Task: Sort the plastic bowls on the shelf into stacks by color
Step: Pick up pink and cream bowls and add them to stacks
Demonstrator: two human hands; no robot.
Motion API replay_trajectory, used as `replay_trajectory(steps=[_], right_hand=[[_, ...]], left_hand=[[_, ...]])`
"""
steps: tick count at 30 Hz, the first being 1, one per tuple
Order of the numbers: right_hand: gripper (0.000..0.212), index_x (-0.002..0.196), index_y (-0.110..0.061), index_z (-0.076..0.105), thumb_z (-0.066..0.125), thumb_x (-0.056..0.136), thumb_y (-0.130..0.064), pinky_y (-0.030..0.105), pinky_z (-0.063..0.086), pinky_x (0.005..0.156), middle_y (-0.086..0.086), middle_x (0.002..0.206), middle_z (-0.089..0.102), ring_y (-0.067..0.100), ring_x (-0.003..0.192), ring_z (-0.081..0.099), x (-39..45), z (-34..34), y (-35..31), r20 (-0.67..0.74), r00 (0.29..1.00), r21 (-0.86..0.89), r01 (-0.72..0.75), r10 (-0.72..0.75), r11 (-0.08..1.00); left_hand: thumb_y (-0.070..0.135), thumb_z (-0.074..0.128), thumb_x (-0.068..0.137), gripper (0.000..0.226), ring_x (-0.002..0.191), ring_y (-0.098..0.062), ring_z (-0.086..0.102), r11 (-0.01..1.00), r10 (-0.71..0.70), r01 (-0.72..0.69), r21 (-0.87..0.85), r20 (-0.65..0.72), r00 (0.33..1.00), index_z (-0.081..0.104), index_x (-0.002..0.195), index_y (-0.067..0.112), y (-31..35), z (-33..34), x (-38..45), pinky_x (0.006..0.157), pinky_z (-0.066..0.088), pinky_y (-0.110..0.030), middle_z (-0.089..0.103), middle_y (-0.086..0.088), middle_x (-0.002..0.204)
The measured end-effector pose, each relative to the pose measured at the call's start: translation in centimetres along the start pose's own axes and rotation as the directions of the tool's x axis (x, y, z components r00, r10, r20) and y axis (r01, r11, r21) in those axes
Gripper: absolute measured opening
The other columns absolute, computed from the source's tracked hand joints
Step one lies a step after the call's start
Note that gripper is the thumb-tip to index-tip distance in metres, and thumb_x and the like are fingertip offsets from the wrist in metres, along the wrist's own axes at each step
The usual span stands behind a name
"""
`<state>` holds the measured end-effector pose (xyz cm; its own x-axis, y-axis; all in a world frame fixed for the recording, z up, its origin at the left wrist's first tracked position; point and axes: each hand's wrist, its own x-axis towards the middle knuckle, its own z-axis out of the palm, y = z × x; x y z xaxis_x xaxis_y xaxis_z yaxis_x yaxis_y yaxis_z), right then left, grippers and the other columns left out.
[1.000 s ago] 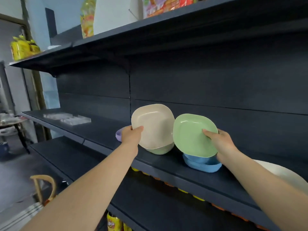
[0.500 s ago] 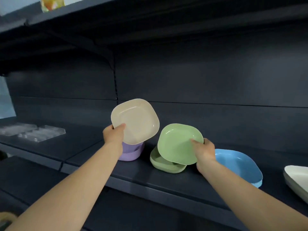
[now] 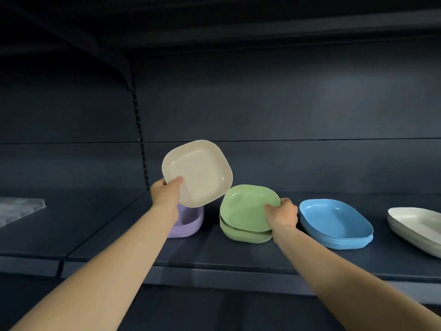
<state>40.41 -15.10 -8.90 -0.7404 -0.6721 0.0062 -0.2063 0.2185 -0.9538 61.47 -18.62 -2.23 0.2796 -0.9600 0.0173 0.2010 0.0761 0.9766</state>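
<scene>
Left hand: the left hand (image 3: 167, 193) pinches the lower left rim of a cream, rounded-square plastic bowl (image 3: 198, 172), thumb on the inner face, the other fingers hidden behind it.
Cream bowl: held in the air, tilted steeply so its hollow faces the camera; its lower edge hangs over the lilac bowl and its lower right corner comes close to the top green bowl's rim.
Right hand: the right hand (image 3: 282, 215) grips the right rim of a pale green, rounded-square plastic bowl (image 3: 247, 206), thumb laid on the inside, fingers curled round the outer edge.
Green bowl: tilted, its left side lower and its gripped side raised, sitting on a short stack of matching green bowls (image 3: 245, 234) just below the grip.
Lilac bowl: a lilac plastic bowl (image 3: 188, 223) stands on the shelf under the left wrist, partly hidden by the forearm.
Blue stack: a stack of sky-blue plastic bowls (image 3: 334, 224) stands just beside the right hand, on its outer side, not touching the green stack.
Cream stack: off-white bowls (image 3: 417, 225) lie stacked further out beyond the blue ones, cut by the frame edge.
Shelf: a dark metal shelf board (image 3: 238, 256) carries all stacks.
Far left: something clear and plastic (image 3: 19, 209) lies well apart from the left hand; what it is cannot be told.
</scene>
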Motion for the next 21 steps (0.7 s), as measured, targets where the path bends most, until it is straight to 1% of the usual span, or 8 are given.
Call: replay_trajectory(steps=[2,4,8,11,14,16,18,21], right_hand=[[0.026,0.11,-0.011,0.053,0.053,0.085,-0.02,0.046,0.045,0.096,0.011,0.125,0.04,0.037,0.107,0.052,-0.4,0.1,0.0,-0.015,1.0,-0.073,0.0,-0.001,0.997],[0.028,0.113,-0.009,0.052,0.052,0.086,-0.02,0.047,0.045,0.096,0.012,0.126,0.037,0.038,0.103,0.054,-0.6,0.3,0.2,-0.036,0.999,-0.109,-0.009,0.005,0.994],[0.028,0.113,-0.007,0.049,0.05,0.085,-0.011,0.044,0.045,0.094,0.014,0.127,0.038,0.039,0.101,0.055,-0.4,0.6,0.3,-0.084,0.996,-0.153,0.01,-0.024,0.988],[0.029,0.112,-0.008,0.047,0.051,0.084,-0.008,0.041,0.045,0.091,0.014,0.126,0.041,0.037,0.101,0.055,0.0,0.8,0.6,-0.095,0.994,-0.176,0.031,-0.049,0.984],[0.028,0.109,-0.01,0.046,0.052,0.082,-0.005,0.035,0.041,0.082,0.013,0.123,0.043,0.032,0.092,0.051,0.1,0.8,0.9,-0.087,0.994,-0.193,0.046,-0.064,0.98],[0.029,0.108,-0.01,0.046,0.052,0.081,-0.004,0.032,0.04,0.079,0.012,0.123,0.044,0.03,0.089,0.05,0.1,0.8,0.9,-0.078,0.994,-0.201,0.057,-0.074,0.978],[0.03,0.11,-0.01,0.047,0.055,0.081,-0.005,0.031,0.04,0.079,0.012,0.123,0.044,0.031,0.097,0.053,0.1,0.6,0.7,-0.061,0.994,-0.203,0.078,-0.092,0.976],[0.037,0.115,-0.01,0.051,0.065,0.081,-0.017,0.035,0.04,0.093,0.011,0.124,0.045,0.033,0.112,0.048,-0.1,-0.4,0.1,-0.05,0.985,-0.205,0.154,-0.167,0.967]], left_hand=[[0.011,0.061,0.088,0.009,0.099,-0.026,0.055,1.0,-0.008,0.008,0.008,0.029,1.0,0.057,0.096,0.013,-0.2,0.0,0.3,0.092,0.047,-0.037,0.06,-0.005,0.101],[0.011,0.06,0.088,0.006,0.099,-0.026,0.055,1.0,-0.016,0.015,0.014,0.059,0.998,0.056,0.091,0.015,-0.5,-0.1,0.2,0.095,0.047,-0.039,0.06,-0.004,0.098],[0.013,0.06,0.088,0.017,0.099,-0.026,0.055,1.0,-0.029,0.028,0.01,0.109,0.994,0.054,0.075,0.021,-1.1,-0.1,0.2,0.094,0.047,-0.039,0.058,0.003,0.083],[0.014,0.061,0.087,0.017,0.101,-0.028,0.057,0.999,-0.043,0.043,0.007,0.129,0.991,0.055,0.074,0.023,-1.5,-0.2,0.4,0.096,0.048,-0.042,0.06,0.004,0.084],[0.013,0.06,0.086,0.017,0.1,-0.029,0.058,0.999,-0.049,0.045,0.03,0.132,0.99,0.056,0.073,0.023,-1.8,-0.4,0.6,0.095,0.049,-0.043,0.06,0.004,0.084],[0.011,0.059,0.087,0.02,0.097,-0.028,0.057,0.998,-0.054,0.049,0.044,0.128,0.99,0.055,0.071,0.022,-2.0,-0.5,0.7,0.094,0.049,-0.042,0.059,0.004,0.081],[0.01,0.059,0.087,0.02,0.095,-0.028,0.055,0.997,-0.076,0.071,0.04,0.115,0.99,0.053,0.071,0.021,-2.2,-0.5,0.9,0.091,0.049,-0.039,0.058,0.003,0.08],[0.012,0.061,0.086,0.012,0.094,-0.028,0.056,0.996,-0.084,0.079,0.046,0.118,0.989,0.055,0.078,0.018,-1.9,0.1,1.1,0.088,0.048,-0.036,0.061,-0.003,0.089]])
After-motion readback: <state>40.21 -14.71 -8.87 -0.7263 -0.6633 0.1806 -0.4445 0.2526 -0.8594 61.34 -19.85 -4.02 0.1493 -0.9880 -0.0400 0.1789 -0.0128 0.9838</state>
